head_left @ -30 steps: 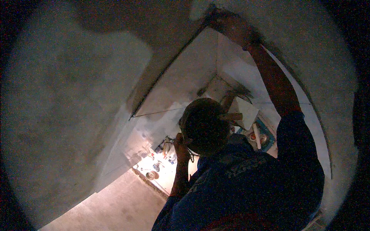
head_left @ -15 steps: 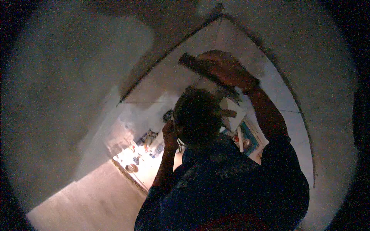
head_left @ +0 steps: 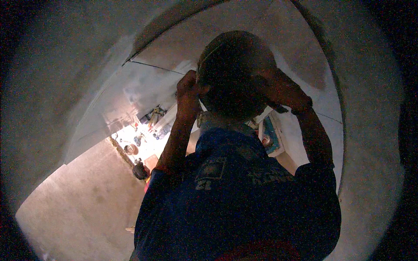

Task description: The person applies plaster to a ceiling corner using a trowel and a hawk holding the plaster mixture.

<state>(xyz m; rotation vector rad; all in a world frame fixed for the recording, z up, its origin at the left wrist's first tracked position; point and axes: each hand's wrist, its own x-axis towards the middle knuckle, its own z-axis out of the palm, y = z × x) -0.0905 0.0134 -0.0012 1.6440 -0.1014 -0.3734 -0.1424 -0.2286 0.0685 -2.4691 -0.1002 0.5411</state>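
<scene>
Your left hand [head_left: 188, 89] and right hand [head_left: 278, 89] were both raised to the sides of your head [head_left: 235, 71], fingers curled against it — what they gripped, you couldn't tell. Behind — pale plastered walls [head_left: 78, 87], a lit cluttered floor patch [head_left: 139, 139].

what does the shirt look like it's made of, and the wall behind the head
Shirt: likely woven cotton or a blend, matte dark blue, creasing softly with a seamed pocket. Wall: seems plaster or cement, flat grey-white, with a patchy, unglossy surface.
</scene>
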